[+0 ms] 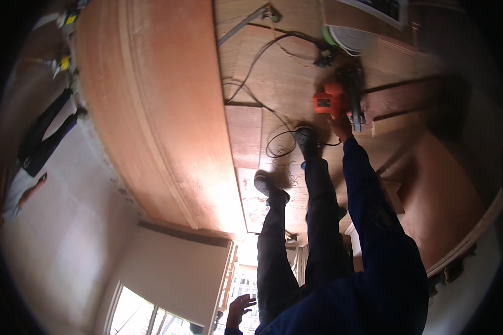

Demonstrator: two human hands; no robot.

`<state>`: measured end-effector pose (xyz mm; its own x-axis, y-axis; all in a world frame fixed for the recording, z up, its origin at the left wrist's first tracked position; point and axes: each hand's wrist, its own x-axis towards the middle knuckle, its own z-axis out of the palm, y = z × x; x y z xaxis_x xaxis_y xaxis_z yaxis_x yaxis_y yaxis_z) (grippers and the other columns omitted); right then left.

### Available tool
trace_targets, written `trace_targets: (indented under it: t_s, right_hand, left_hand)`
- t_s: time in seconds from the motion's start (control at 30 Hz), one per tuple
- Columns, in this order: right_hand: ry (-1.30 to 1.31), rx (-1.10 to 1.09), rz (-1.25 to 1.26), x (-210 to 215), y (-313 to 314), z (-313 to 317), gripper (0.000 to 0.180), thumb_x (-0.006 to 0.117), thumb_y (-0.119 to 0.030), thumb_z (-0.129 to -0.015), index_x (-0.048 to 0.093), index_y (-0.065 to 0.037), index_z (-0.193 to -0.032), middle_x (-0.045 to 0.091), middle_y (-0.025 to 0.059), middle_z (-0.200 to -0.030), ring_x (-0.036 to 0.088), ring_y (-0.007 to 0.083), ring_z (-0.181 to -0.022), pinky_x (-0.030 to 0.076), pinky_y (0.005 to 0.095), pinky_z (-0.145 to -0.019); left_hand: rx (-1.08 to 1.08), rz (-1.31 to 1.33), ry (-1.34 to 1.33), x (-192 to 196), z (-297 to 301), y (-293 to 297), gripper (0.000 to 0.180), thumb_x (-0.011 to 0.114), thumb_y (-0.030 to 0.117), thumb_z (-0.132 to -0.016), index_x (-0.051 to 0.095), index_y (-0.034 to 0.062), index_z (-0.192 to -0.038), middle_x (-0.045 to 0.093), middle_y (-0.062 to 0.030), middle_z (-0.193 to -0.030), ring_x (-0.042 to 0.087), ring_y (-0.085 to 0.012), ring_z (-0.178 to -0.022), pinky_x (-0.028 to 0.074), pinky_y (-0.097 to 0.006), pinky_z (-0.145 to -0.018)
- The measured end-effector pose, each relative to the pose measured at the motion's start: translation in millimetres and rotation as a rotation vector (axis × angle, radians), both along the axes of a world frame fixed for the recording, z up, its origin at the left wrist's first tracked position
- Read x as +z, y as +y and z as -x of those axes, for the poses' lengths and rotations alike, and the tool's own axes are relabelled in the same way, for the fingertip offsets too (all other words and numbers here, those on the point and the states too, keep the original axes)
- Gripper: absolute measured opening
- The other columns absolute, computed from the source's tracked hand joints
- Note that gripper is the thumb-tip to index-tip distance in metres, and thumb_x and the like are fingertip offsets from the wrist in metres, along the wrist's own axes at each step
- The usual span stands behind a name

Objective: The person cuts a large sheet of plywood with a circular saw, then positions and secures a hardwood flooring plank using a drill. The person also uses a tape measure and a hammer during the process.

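My right arm reaches down and away, and my right hand (340, 128) is closed on the handle of an orange and black circular saw (332, 100). The saw rests low at the wooden boards, its dark plate on the right side. A black power cord (257, 100) loops over the boards to the left of the saw and past my shoe (307, 139). Down by my leg, my left hand (241, 310) hangs empty with its fingers apart. The fingers of my right hand are partly hidden against the saw.
A long plywood sheet (167, 111) stretches along the left. Behind the saw stands a pale round bucket (349, 39) with a green rim. A curved wooden panel (441, 195) is at the right. Another person's dark-trousered legs (47, 125) show at far left.
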<state>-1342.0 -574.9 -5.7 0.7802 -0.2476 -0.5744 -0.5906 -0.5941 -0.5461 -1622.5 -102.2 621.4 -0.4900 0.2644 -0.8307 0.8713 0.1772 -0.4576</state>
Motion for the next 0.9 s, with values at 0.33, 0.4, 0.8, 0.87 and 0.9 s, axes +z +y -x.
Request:
trace_targets:
  t_s: [0.33,0.4,0.8,0.87,0.9]
  right_hand:
    - [0.497,0.066,-0.234,38,-22,20,0.069,0.076,-0.043,-0.084,0.056,0.003,-0.131,0.073,0.0288,-0.107,0.071,0.0427,-0.103,0.056,0.0519,-0.087]
    - [0.095,0.396,-0.071,83,-22,32,0.045,0.072,-0.043,-0.089,0.069,0.002,-0.095,0.072,0.0241,-0.081,0.072,0.0424,-0.077,0.055,0.0537,-0.069]
    - [0.408,1.065,0.047,343,-30,79,0.06,0.054,-0.06,-0.096,0.073,-0.008,-0.117,0.074,0.0227,-0.107,0.072,0.0398,-0.101,0.055,0.0518,-0.088]
    - [0.57,0.705,-0.007,372,-29,95,0.067,0.048,-0.064,-0.1,0.071,-0.006,-0.124,0.072,0.0262,-0.116,0.069,0.0419,-0.11,0.053,0.0498,-0.095]
    - [0.6,0.616,-0.005,386,-25,100,0.07,0.045,-0.066,-0.101,0.07,-0.006,-0.128,0.071,0.0279,-0.121,0.067,0.043,-0.115,0.051,0.0489,-0.099]
  left_hand:
    - [0.163,0.079,-0.234,15,12,-13,0.04,0.06,0.026,-0.107,0.059,0.0032,-0.139,0.071,-0.0094,-0.125,0.071,-0.0227,-0.111,0.058,-0.038,-0.089]
    - [0.121,0.133,-0.336,10,12,-12,0.039,0.059,0.024,-0.107,0.059,0.0028,-0.139,0.071,-0.0088,-0.126,0.071,-0.0218,-0.11,0.058,-0.037,-0.089]
    - [-0.211,0.159,-0.562,-53,-85,46,0.068,0.062,0.06,-0.1,0.067,0.0017,-0.133,0.073,-0.0154,-0.123,0.071,-0.0283,-0.098,0.055,-0.043,-0.081]
    - [-0.594,0.12,-0.57,-51,-146,58,0.068,0.045,0.062,-0.107,0.083,0.0063,-0.104,0.075,-0.0245,-0.088,0.072,-0.0283,-0.088,0.054,-0.039,-0.08]
    - [-0.75,0.188,-0.646,-39,-179,71,0.066,0.044,0.064,-0.106,0.084,0.0109,-0.107,0.075,-0.0237,-0.083,0.071,-0.0271,-0.078,0.054,-0.041,-0.077]
